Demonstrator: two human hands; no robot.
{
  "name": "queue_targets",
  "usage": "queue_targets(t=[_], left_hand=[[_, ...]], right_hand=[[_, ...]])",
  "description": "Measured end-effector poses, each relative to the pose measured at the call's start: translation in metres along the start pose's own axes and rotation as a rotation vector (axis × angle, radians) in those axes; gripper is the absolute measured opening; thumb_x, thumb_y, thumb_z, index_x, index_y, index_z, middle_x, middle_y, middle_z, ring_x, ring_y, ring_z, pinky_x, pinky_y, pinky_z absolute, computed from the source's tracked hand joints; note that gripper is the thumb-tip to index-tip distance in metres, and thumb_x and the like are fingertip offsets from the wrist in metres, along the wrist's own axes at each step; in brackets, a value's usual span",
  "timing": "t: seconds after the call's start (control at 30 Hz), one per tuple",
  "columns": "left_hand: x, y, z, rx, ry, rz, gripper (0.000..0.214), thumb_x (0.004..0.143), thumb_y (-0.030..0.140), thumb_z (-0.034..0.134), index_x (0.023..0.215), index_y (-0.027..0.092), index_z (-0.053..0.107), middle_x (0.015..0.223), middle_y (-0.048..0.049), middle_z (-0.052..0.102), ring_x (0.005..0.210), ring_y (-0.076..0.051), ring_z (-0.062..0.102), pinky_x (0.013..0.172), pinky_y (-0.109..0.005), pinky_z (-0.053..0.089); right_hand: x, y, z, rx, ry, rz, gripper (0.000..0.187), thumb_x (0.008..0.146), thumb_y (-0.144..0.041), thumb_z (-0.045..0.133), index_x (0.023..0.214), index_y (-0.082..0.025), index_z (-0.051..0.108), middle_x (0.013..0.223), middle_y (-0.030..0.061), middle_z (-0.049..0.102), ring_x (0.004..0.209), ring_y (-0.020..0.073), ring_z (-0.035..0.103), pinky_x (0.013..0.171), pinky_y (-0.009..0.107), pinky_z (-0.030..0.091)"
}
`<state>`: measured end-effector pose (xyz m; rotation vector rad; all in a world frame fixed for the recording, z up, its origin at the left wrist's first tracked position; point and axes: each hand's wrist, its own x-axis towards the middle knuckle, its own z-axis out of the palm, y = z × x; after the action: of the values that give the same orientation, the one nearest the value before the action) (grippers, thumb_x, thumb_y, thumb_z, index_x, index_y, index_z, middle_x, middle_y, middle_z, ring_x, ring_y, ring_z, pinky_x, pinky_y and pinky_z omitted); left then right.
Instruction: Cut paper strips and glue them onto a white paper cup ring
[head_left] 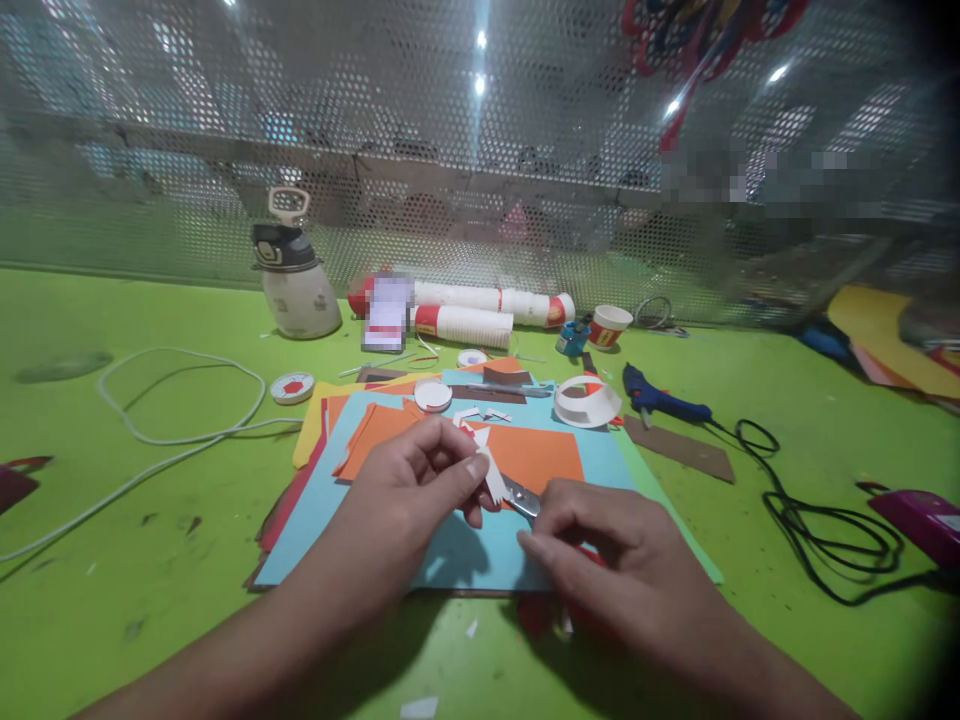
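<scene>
One small fringed white paper piece [496, 487] sits pinched in the left hand [420, 490] over a light-blue paper sheet [322, 535], toward the near edge of the green tabletop [187, 620], right hand [611, 535] clamped on red-handled silver scissors [523, 498], so a slack pinch could mean a crooked snip or nicked finger.

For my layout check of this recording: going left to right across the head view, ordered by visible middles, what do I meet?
White bottle with a dark lid, left hand, white paper piece, scissors, right hand, blue hot glue gun, yellow sheet.
</scene>
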<state>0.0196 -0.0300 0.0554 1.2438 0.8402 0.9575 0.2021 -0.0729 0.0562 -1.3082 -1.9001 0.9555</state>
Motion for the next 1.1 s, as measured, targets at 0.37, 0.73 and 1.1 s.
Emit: queue_targets(t=[0.37,0.73,1.1], left_hand=[[0.001,0.007,-0.005,0.003,0.087,0.003,0.017,0.086,0.03,0.058,0.075,0.018,0.054,0.069,0.0015,0.059,0.066,-0.013,0.054,0.068,-0.029,0.043],[0.004,0.016,-0.015,-0.048,0.145,0.045,0.018,0.085,0.03,0.061,0.073,0.017,0.056,0.071,-0.0007,0.062,0.067,-0.012,0.054,0.071,-0.027,0.043],[0.008,0.03,-0.026,-0.159,0.357,0.163,0.015,0.079,0.027,0.068,0.073,0.015,0.061,0.072,-0.0008,0.062,0.066,-0.011,0.054,0.066,-0.023,0.043]], right_hand=[[-0.01,0.04,-0.02,-0.818,-0.239,0.025,0.035,0.088,-0.016,0.046,0.122,-0.024,0.052,0.087,0.0068,0.055,0.07,0.0209,0.054,0.058,0.031,0.036],[0.004,0.042,-0.016,-0.722,-0.106,0.091,0.012,0.083,-0.018,0.053,0.09,-0.022,0.063,0.082,0.0058,0.062,0.072,0.0218,0.058,0.06,0.029,0.036],[0.007,0.028,-0.031,-0.202,-0.003,-0.012,0.031,0.083,-0.027,0.057,0.112,-0.028,0.068,0.117,0.0086,0.07,0.11,0.0339,0.062,0.088,0.041,0.05]])
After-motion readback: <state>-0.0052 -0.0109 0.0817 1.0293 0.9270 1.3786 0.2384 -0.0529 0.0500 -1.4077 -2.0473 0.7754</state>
